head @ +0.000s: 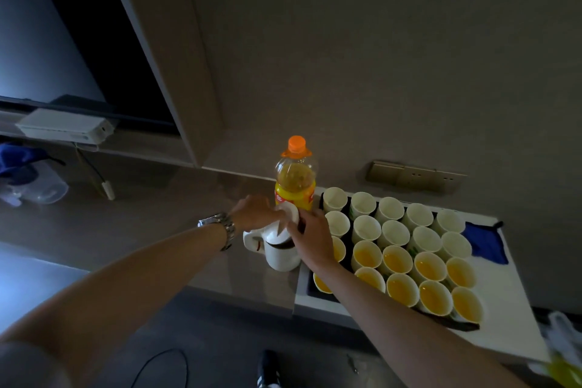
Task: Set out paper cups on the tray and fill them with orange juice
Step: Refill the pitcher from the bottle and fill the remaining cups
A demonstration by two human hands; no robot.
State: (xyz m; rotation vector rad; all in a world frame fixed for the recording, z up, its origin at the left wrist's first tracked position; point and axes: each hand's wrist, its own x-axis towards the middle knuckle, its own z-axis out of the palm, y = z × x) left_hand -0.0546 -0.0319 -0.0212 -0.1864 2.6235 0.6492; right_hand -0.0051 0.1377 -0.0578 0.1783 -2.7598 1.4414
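Nearest to the person, both forearms reached forward over the front edge of the counter. The left wrist wore a metal watch. The left hand and the right hand met above a white jug that stood upright on the counter, just beside the left edge of the tray. The left hand held a white lid at the top of the jug, with the fingers curled around it. The right hand touched the jug's top from the right side; its fingers were bent, but how firmly it gripped I could not tell.

The dark tray lay on a white board near the right end of the counter. The cups stood on it in rows, close together. The nearer rows held orange juice, and the farther rows looked empty. A blue cloth lay on the board beside the far right corner of the tray.

Behind the jug stood the bottle, upright and capped in orange, with juice inside, near the back edge of the counter. On the wall behind was a socket panel. Far to the left lay a white box under a dark screen.
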